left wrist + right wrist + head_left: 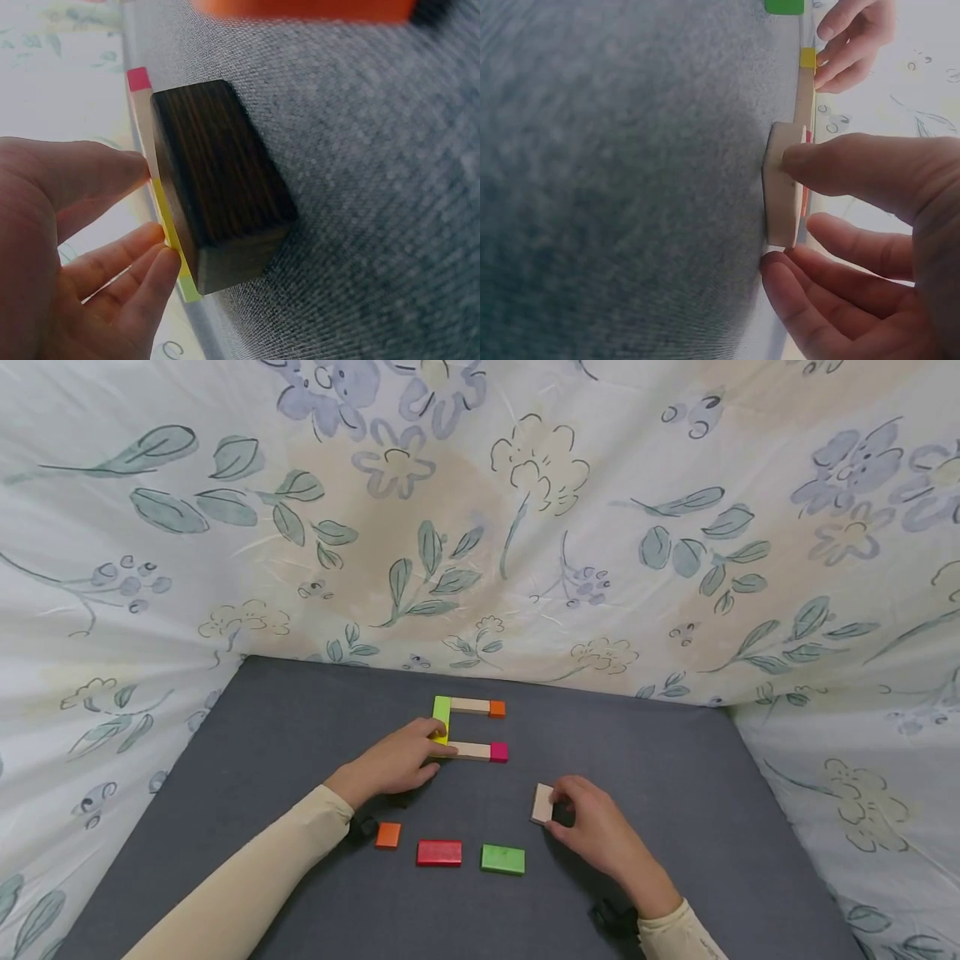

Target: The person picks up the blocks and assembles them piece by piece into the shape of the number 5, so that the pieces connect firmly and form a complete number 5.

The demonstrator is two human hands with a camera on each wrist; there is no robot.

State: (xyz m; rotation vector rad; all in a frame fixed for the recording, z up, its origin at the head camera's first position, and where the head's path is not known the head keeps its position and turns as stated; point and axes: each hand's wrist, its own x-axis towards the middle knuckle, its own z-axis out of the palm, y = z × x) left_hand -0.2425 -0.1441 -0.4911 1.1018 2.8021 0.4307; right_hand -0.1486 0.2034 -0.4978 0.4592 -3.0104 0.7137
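Several blocks form a three-sided outline in the head view: a lime green block (442,702) and a yellow block (443,731) on the left, an upper plain wooden block (469,705) ending in orange (497,709), and a lower plain one (474,751) ending in magenta (498,752). At the outline's lower left corner, my left hand (397,758) touches the yellow block and the lower plain block with extended fingers. My right hand (596,822) pinches another plain wooden block (542,803) between thumb and fingers, lower right of the outline; it appears to rest on the cloth.
Nearer me lie an orange block (387,835), a red block (439,852) and a green block (503,859). A dark wood-grained block (217,161) sits by my left hand, mostly hidden in the head view. Floral fabric (540,527) hangs around the grey surface (652,743).
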